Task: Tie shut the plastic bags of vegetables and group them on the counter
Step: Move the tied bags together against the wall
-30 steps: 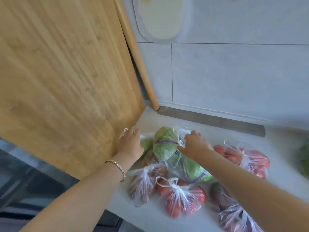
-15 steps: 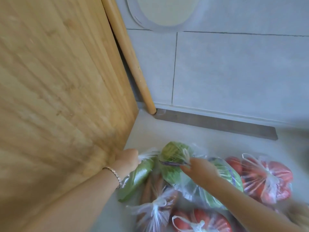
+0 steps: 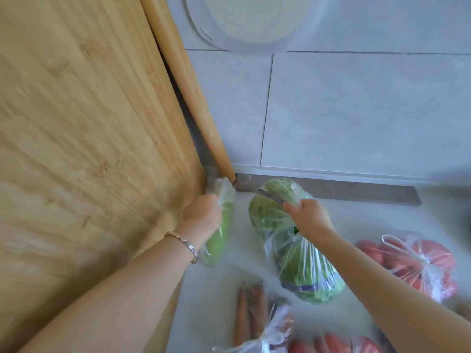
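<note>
at the middle of the desk (image 3: 362, 220) lies the cabbage bag (image 3: 300, 261), a clear plastic bag with two green heads in it, its long axis running from 11 o'clock to 5 o'clock. the right grip (image 3: 309, 216) pinches the plastic over the upper head, fingers curled. at 9 o'clock of it, just beside and apart, lies the cucumber bag (image 3: 216, 243), holding one long pale-green vegetable. the left grip (image 3: 202, 211) is curled round this bag's neck, loose plastic sticking out above the fist. whether either bag is knotted cannot be told. a bracelet (image 3: 187, 244) sits on the left wrist.

at 6 o'clock lies the carrot bag (image 3: 257, 317), its top knotted. at 3 o'clock, well apart, lies a knotted tomato bag (image 3: 418, 261). red produce (image 3: 331, 345) is cut off by the lower edge.

a wooden board (image 3: 89, 149) stands at 9 o'clock, a rolling pin (image 3: 188, 90) leaning beside it. a metal strip (image 3: 331, 189) runs along the foot of the tiled wall (image 3: 356, 110) at 12 o'clock.
</note>
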Demonstrator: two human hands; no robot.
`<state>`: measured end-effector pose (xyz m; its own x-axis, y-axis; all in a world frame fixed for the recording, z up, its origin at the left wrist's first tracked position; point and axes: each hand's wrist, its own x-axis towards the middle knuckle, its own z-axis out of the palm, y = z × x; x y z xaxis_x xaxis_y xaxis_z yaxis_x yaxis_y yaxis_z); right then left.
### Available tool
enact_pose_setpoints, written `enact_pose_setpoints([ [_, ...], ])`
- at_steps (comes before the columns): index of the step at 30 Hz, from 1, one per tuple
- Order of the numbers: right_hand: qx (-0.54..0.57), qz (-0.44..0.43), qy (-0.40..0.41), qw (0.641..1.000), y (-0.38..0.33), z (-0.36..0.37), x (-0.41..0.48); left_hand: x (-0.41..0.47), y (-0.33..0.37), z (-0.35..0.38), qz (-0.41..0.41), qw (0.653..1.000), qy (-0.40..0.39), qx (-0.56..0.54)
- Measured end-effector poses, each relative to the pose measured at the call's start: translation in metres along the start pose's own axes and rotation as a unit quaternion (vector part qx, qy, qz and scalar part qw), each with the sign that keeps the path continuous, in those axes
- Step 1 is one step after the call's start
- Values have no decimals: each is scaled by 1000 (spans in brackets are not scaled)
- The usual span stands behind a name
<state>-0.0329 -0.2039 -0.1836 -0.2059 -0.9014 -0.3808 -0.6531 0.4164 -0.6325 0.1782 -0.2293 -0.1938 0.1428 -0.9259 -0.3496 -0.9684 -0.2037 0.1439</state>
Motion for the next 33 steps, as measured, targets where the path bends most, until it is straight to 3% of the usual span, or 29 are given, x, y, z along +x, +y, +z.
enact_pose_setpoints([
  [12, 177, 102, -53, 977, -72, 74, 57, 43, -13, 9, -54, 998, 28, -1],
  [16, 141, 57, -88, 984, -81, 81, 55, 39, -12, 2, -62, 997, 47, -14],
  [19, 66, -36, -137, 988, -83, 66, 41, 24, -9, -1, -49, 997, 62, -25],
  [22, 84, -102, -115, 985, -64, 37, 15, -5, 3, 0, 3, 993, 122, -4],
  [26, -14, -124, -87, 988, -6, 3, -29, -71, 23, 21, 185, 954, 232, -47],
  [28, -109, -145, -158, 971, 34, -9, -58, -106, 33, 40, 221, 965, 124, -70],
  [31, -300, -145, -307, 892, 99, -17, -108, -146, 45, 83, 161, 973, -162, 24],
  [33, -382, -125, -334, 852, 133, -16, -132, -161, 48, 107, 149, 960, -225, 71],
])
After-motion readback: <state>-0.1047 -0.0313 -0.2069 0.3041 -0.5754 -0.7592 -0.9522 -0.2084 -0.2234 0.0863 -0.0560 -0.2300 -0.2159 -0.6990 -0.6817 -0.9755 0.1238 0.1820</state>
